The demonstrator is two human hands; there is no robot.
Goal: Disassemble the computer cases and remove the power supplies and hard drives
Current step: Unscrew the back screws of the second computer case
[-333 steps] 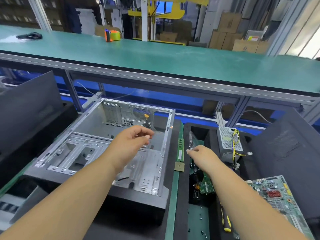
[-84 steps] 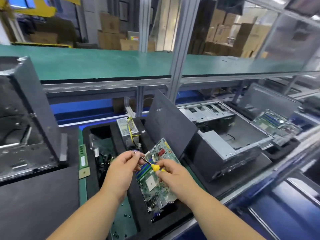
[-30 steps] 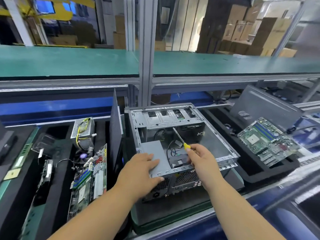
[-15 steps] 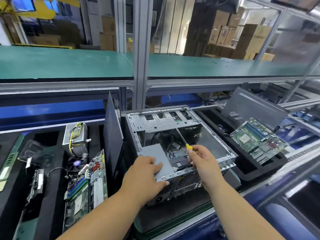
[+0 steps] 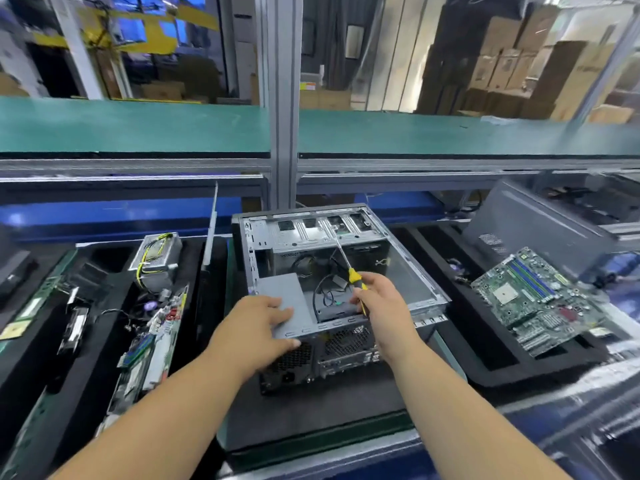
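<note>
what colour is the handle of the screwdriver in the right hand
Yellow with a black stripe; the screwdriver in the right hand shows in the head view.

Left hand seemingly presses power supply.
</note>
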